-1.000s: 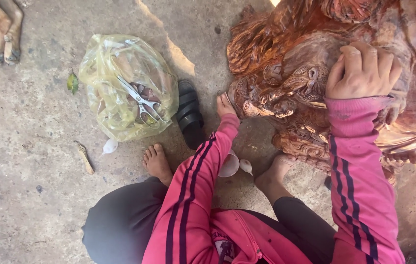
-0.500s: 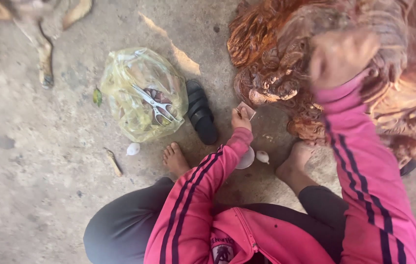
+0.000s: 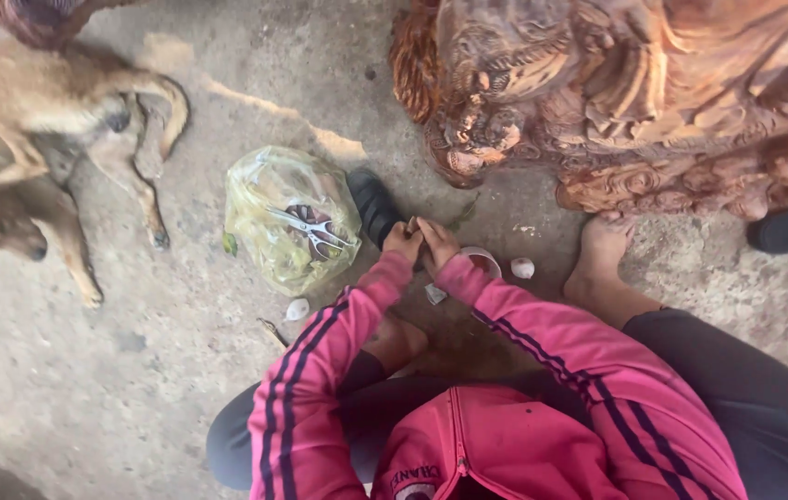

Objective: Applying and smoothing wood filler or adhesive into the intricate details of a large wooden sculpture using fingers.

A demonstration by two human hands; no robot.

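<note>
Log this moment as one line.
left hand and right hand: together, low by the floor | clear plastic bag with scissors: left | carved reddish wooden sculpture: ahead

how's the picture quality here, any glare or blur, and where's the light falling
Head view: soft daylight, with a pale sunlit streak on the concrete floor; glare glints on the clear plastic bag; the carved wooden sculpture is sharp, while the left hand and right hand look slightly soft; wide-lens bending at the edges.
</note>
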